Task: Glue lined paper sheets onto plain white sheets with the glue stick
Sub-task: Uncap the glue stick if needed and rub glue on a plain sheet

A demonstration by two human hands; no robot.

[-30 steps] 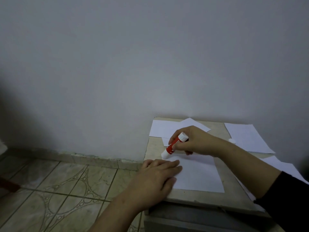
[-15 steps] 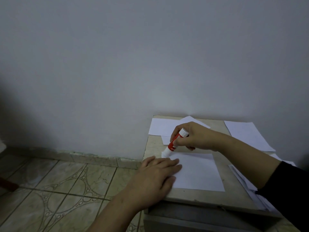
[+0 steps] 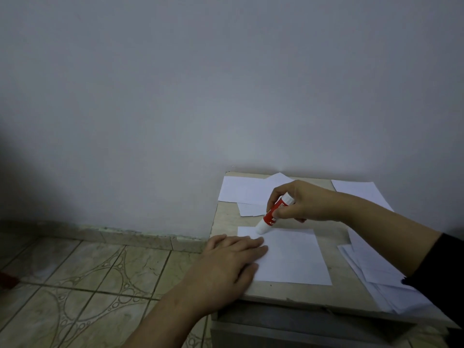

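A white sheet [image 3: 291,257] lies flat on the small table [image 3: 283,296]. My left hand [image 3: 229,262] presses flat on the sheet's left edge with straight fingers. My right hand [image 3: 305,200] grips a red and white glue stick [image 3: 273,214], tilted, with its white tip touching the sheet's far left corner. Whether the sheet is lined or plain cannot be told in this light.
More white sheets [image 3: 248,190] lie at the table's back left, one sheet [image 3: 361,193] at the back right, and a loose pile [image 3: 376,280] on the right under my forearm. A wall stands behind the table. Tiled floor [image 3: 88,285] lies to the left.
The glue stick's tip has shifted slightly right along the sheet's far edge. My left hand stays pressed on the sheet. The view has tilted a little.
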